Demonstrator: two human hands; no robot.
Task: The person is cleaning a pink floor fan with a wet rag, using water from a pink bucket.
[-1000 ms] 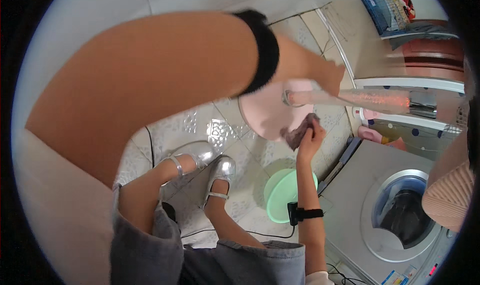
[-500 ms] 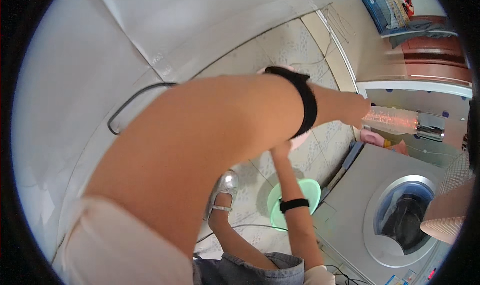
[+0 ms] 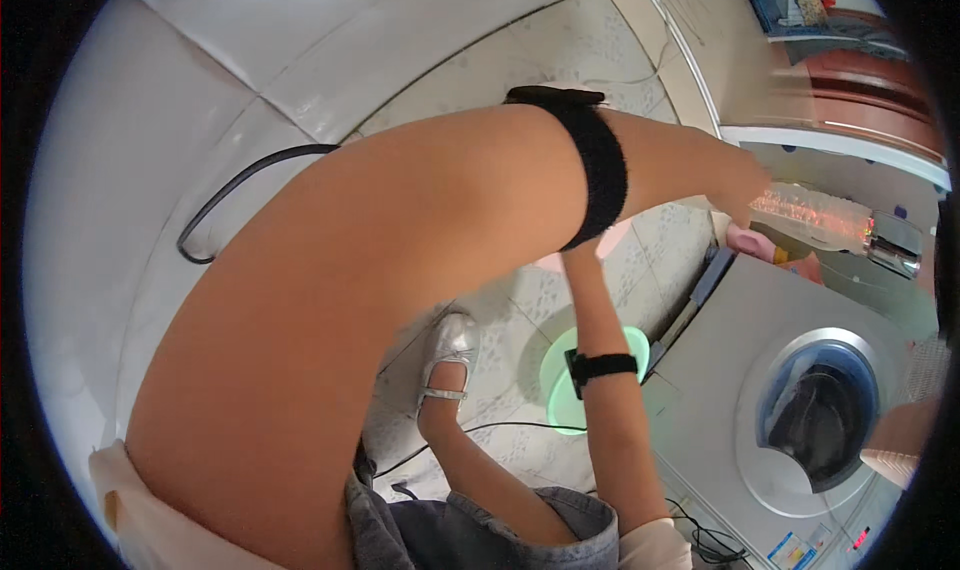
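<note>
My left arm reaches across to the right, a black band at its wrist, and my left hand is blurred. Its fingers are closed on one end of a clear textured cylinder with a shiny silver far end and reddish glints. Below that forearm, my right hand shows only at its wrist; its fingers are hidden behind the left arm. A pink object shows beside it, mostly covered, so I cannot tell its kind or whether the right hand touches it.
A light green basin stands on the tiled floor beside my right forearm. To the right is a front-loading washing machine with dark laundry behind its round door. A black cord crosses the floor near my silver shoe. White panels rise on the left.
My left hand and the clear cylinder have moved a little to the right. The view has shifted slightly, and the right hand is now more covered by the left forearm.
</note>
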